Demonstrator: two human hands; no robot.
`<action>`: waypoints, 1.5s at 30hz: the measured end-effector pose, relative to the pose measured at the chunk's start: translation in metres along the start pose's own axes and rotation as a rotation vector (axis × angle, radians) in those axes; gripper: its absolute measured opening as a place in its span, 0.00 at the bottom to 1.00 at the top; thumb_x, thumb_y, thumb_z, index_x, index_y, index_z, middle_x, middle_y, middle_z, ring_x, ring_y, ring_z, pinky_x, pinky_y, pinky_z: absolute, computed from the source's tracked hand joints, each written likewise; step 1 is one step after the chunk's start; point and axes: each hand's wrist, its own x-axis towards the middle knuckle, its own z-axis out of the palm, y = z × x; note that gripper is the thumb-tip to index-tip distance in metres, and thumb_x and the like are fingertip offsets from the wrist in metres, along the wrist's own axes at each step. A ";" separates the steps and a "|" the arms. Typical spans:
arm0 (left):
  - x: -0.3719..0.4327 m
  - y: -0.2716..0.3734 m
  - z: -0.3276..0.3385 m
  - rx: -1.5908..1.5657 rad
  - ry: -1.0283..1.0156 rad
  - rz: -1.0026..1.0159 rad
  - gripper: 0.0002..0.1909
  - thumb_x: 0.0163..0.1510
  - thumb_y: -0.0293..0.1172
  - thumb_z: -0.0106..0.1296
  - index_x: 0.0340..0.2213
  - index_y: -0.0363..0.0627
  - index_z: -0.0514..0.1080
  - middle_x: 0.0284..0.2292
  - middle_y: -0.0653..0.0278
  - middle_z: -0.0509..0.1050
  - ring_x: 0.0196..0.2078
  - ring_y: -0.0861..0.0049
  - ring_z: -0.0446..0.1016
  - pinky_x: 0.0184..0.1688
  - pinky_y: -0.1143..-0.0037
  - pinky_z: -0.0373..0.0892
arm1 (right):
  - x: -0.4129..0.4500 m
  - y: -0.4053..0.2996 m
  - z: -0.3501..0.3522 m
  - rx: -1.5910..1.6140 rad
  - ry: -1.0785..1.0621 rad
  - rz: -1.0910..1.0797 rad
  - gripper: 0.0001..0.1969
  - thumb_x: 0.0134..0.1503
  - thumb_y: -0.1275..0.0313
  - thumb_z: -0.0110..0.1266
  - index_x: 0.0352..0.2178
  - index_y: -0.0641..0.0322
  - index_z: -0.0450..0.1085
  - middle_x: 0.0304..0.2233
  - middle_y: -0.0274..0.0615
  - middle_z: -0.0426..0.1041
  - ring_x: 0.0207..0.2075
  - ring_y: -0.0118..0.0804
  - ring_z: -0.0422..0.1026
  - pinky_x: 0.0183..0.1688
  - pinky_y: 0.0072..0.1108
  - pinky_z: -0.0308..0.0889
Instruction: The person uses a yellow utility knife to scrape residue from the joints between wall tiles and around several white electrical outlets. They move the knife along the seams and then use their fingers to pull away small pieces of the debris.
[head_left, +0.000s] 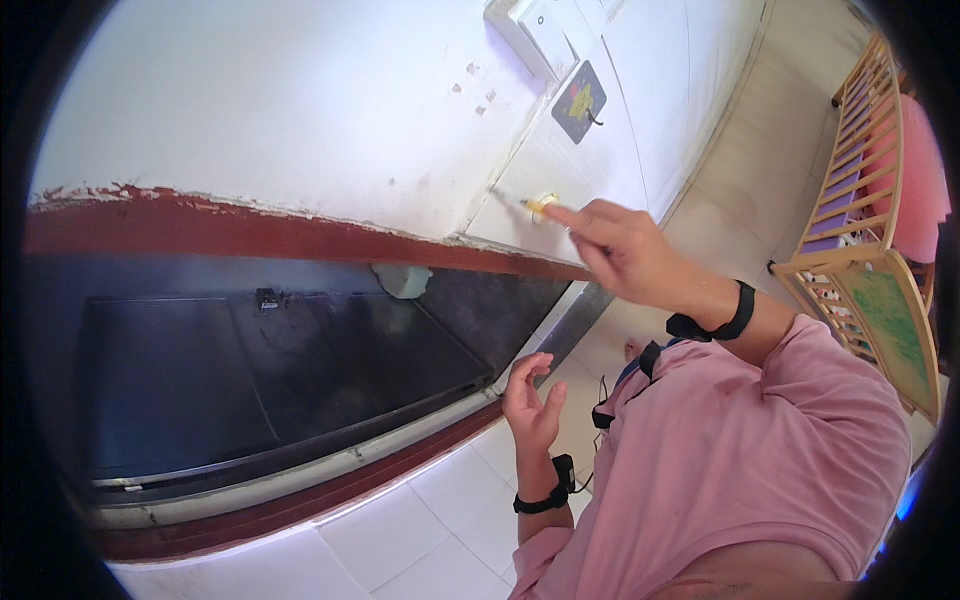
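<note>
My right hand (630, 251) grips a slim tool (534, 206) with a yellow part and a thin shaft; its exact kind is unclear. The tool's tip is at or close to the rough joint between the white wall (300, 97) and the pale tiles (592, 172). A round, whitish fitting on the tiles lies partly behind the tool and fingers. My left hand (531, 409), fingers apart and slightly curled, holds nothing near the dark recess's edge. Chipped white material borders the red-brown strip (262, 232) below the wall.
A white switch (541, 30) and a dark hook plate (579, 103) are on the wall above. The dark recess (300, 375) contains a small black object (266, 298) and a pale rounded object (403, 280). A wooden crib (862, 202) stands on the tiled floor at right.
</note>
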 end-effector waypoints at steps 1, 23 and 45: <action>0.000 0.000 -0.001 0.005 -0.006 -0.001 0.24 0.48 0.20 0.58 0.48 0.34 0.67 0.44 0.58 0.71 0.45 0.73 0.69 0.53 0.70 0.63 | -0.002 -0.005 0.006 0.021 -0.041 -0.024 0.25 0.49 0.84 0.50 0.51 0.58 0.70 0.24 0.47 0.69 0.22 0.43 0.69 0.27 0.27 0.67; 0.011 -0.020 -0.037 -0.148 -0.082 0.006 0.21 0.49 0.21 0.60 0.46 0.34 0.69 0.45 0.58 0.71 0.44 0.75 0.67 0.50 0.75 0.62 | 0.001 -0.005 0.006 -0.064 -0.002 0.057 0.21 0.53 0.82 0.51 0.50 0.60 0.71 0.24 0.48 0.71 0.23 0.37 0.70 0.29 0.24 0.65; 0.045 -0.044 -0.002 -0.135 -0.132 -0.105 0.22 0.50 0.17 0.57 0.48 0.35 0.68 0.43 0.58 0.73 0.44 0.75 0.70 0.49 0.75 0.66 | 0.035 0.083 -0.081 -0.140 0.197 0.021 0.22 0.55 0.78 0.50 0.52 0.57 0.69 0.25 0.50 0.71 0.25 0.46 0.71 0.31 0.29 0.67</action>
